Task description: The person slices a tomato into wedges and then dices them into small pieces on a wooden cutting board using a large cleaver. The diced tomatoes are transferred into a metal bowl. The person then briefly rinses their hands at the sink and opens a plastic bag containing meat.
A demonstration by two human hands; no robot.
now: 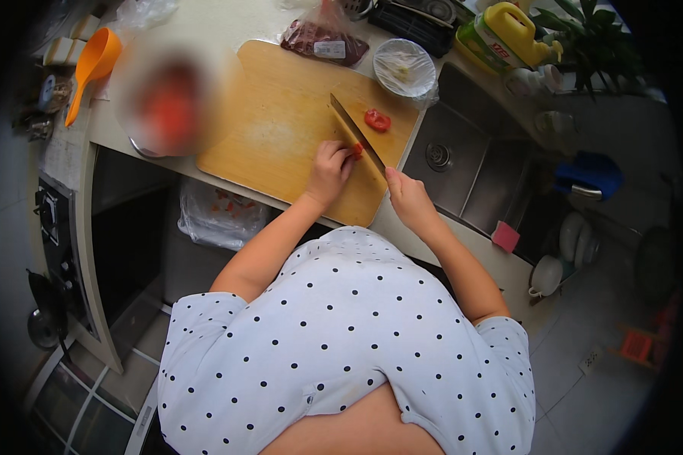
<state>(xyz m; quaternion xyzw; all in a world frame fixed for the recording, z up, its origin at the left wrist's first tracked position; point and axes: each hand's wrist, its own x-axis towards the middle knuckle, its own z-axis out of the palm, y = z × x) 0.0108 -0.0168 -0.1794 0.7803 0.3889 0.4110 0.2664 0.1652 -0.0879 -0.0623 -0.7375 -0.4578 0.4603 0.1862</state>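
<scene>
A wooden cutting board lies on the pale counter. My left hand presses down on a small red tomato piece near the board's right side. My right hand grips the handle of a knife, whose blade lies right beside my left fingers, against that piece. Another red tomato piece lies on the board just beyond the blade.
A bowl of red pieces stands left of the board, an orange scoop farther left. Behind the board are a bag of dark meat and a covered bowl. A steel sink is to the right, with a yellow bottle.
</scene>
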